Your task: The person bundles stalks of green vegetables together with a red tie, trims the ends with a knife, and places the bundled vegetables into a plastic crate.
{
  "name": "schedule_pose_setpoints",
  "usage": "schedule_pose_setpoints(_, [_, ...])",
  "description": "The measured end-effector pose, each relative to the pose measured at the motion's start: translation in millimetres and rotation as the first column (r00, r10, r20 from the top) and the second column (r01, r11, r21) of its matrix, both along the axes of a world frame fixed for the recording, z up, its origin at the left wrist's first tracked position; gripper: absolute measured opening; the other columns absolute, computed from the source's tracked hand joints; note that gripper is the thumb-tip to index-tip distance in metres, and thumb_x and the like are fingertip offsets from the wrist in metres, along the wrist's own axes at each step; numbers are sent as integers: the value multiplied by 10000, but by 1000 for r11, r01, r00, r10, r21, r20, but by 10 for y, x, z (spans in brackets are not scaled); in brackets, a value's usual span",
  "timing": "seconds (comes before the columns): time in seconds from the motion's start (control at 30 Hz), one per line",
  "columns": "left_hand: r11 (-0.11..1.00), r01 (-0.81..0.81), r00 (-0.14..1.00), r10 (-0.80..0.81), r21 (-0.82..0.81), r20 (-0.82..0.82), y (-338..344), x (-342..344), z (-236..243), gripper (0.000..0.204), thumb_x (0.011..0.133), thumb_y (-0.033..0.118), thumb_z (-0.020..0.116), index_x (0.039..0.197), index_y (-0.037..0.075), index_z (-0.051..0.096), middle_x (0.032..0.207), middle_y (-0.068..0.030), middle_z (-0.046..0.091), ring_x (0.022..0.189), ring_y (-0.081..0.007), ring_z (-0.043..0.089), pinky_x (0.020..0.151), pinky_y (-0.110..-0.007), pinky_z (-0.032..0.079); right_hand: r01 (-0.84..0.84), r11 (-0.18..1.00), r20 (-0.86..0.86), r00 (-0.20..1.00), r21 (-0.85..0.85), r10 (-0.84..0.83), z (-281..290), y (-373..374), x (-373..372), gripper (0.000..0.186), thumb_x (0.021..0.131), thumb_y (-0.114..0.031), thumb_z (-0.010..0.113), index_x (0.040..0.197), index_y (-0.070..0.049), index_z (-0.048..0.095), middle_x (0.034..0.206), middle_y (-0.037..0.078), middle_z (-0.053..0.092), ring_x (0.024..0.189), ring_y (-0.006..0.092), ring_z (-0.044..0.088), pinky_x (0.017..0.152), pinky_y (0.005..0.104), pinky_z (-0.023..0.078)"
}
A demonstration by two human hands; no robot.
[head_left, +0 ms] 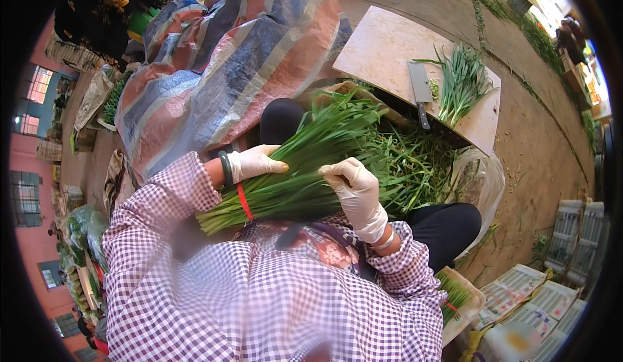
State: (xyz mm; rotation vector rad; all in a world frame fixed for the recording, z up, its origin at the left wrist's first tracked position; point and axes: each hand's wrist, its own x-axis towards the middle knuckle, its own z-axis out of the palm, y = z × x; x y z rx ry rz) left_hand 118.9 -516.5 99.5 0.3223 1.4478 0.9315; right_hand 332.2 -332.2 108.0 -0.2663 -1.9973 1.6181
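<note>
Head view. Sitting low and holding a bundle of long green leaves [305,167] across the lap, root ends toward the left, tips fanning up and to the right. Already tied near the root end with a red band [244,201]. Gripping the bundle just above the band with the gloved left hand [256,163], fingers laid over the top and thumb under, as far as can be seen. Clenching the middle of the same bundle with the gloved right hand [355,190], fingers curled around the stalks.

Judging the step as tidying and evening a tied bundle, not cutting. For a next move, probably needing one hand firm near the band while the other slides along the leaves, so that nothing slips out.

Just beyond the tips, a loose heap of greens [415,167], touching or almost touching the bundle. Further on, a pale cutting board [383,44] with a cleaver [420,89] and a small bunch of leaves [462,86] beside the blade; better to keep the hands away from that edge. To the left, a striped tarpaulin [240,50] close by, so little room there. More open room to the right, over bare ground [538,141], with white crates [519,284] only at the lower right.
</note>
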Motion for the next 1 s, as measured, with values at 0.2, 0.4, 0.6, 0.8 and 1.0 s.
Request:
schedule_pose_setpoints(0.2, [997, -8, 1000, 6, 72, 28, -165, -32, -83, 629, 894, 206, 760, 1443, 21, 516, 1315, -85, 652, 1160, -174, 627, 1027, -356, 506, -29, 728, 216, 946, -685, 242, 81, 399, 165, 81, 947, -53, 699, 1018, -44, 736, 956, 4, 727, 793, 53, 614, 682, 199, 489])
schedule_pose_setpoints(0.4, [998, -37, 999, 38, 48, -11, -355, -26, -103, 617, 909, 253, 756, 1429, 4, 535, 1312, -86, 657, 1154, -166, 625, 1025, -346, 501, 81, 704, 303, 863, 706, -404, 233, 685, 287, 185, 855, -50, 721, 1038, -51, 751, 1071, 149, 728, 1018, 319, 667, 918, 420, 536])
schedule_pose_setpoints(0.6, [976, -143, 974, 109, 167, 197, -391, 61, -171, 640, 915, 339, 752, 1406, -19, 550, 1314, -112, 659, 1158, -194, 648, 1034, -360, 516, -439, 693, 256, 898, 571, 358, 158, -46, 21, 505, 843, -205, 738, 1311, -53, 623, 1287, 176, 650, 1162, 358, 614, 976, 447, 501])
schedule_pose_setpoints(0.8, [954, -295, 909, 265, 46, 320, -668, 109, -196, 631, 895, 300, 746, 1398, -22, 542, 1289, -159, 670, 1106, -247, 690, 976, -384, 555, -669, 619, 326, 742, 411, 586, -27, -135, 113, 312, 892, -202, 688, 1160, -47, 719, 1153, 158, 697, 1028, 347, 660, 877, 432, 553])
schedule_pose_setpoints(1.0, [953, -300, 914, 275, 38, 297, -752, 147, -234, 697, 863, 363, 789, 1403, -6, 544, 1295, -139, 664, 1134, -230, 669, 998, -368, 535, -567, 737, 307, 823, 368, 479, 53, -77, -53, 213, 907, -211, 688, 1053, -64, 739, 1107, 112, 708, 972, 327, 674, 832, 420, 552])
